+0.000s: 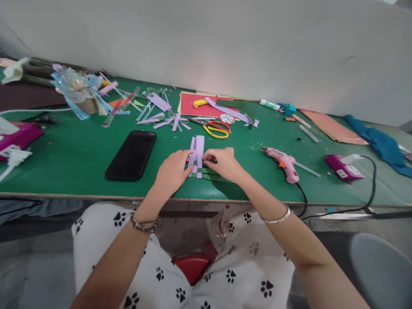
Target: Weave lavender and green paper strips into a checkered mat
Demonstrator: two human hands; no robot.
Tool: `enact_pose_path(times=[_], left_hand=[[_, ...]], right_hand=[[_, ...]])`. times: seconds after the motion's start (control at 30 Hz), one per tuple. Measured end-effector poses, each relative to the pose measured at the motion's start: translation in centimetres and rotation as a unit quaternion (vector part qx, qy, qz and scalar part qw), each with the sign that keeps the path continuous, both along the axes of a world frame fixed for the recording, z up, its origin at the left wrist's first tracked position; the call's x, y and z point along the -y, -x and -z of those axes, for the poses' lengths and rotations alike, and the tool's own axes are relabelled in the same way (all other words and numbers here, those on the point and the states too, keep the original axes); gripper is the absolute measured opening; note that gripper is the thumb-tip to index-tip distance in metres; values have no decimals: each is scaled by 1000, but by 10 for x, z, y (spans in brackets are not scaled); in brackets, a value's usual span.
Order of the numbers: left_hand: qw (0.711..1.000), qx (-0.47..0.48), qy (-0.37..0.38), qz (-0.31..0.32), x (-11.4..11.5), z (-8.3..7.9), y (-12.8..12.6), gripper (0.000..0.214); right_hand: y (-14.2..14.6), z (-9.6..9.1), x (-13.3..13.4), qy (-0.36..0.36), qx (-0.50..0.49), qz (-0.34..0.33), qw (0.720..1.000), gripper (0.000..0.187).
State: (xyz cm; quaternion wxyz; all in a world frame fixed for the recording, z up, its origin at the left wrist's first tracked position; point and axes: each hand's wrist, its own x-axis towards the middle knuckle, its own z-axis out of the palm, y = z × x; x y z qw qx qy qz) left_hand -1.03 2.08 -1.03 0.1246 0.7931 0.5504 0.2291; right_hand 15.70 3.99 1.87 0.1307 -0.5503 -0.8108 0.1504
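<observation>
Light purple paper strips (200, 151) stand side by side near the table's front edge, crossed at their lower ends by dark green paper strips (214, 175) in a small checkered weave. From the left, my left hand (174, 169) holds the purple strips down, its thumb and fingertips along their edge. My right hand (223, 163) is pinched just right of the purple strips; a dark green edge shows at its fingertips, mostly hidden by the fingers. The green strips run out to the right beneath that hand.
A black phone (131, 155) lies left of my hands. Scissors (216, 128) and purple scraps (159, 103) lie beyond. A pink glue gun (283, 164) with its cord is to the right, near a purple power block (343, 167). A red sheet (188, 104) lies toward the wall.
</observation>
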Motion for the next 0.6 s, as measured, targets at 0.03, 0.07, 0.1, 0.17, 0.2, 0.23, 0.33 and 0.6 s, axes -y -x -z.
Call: enact_pose_path(times=[0.03,0.07,0.1,0.17,0.2,0.23,0.33,0.6], left_hand=[[1000,2,-1,-3,0,0,0,30],[1000,3,-1,-6,0,0,-1,30],[1000,3,-2,-8,0,0,-1,30],[1000,4,-2,-9,1,-2,-2,30],[1000,6,-1,-8,1,-3,-3,30],[1000,9,0,-8,2,-3,-3,30],[1000,26,3,-4,3,-5,-3,29],[987,152,6,44,-2,-1,-1,31]], right_hand=[[-1,0,0,2,2,1,1000,7],[-1,0,-1,5,4,-2,1000,8],[-2,1,-1,7,5,-8,1000,8],[-3,2,0,4,5,-26,1000,7],[-4,3,1,-2,5,-34,999,6],[-4,3,2,-10,5,-39,999,5],[-5,4,6,-27,6,-50,998,4],[-7,2,4,-13,-30,-54,998,9]])
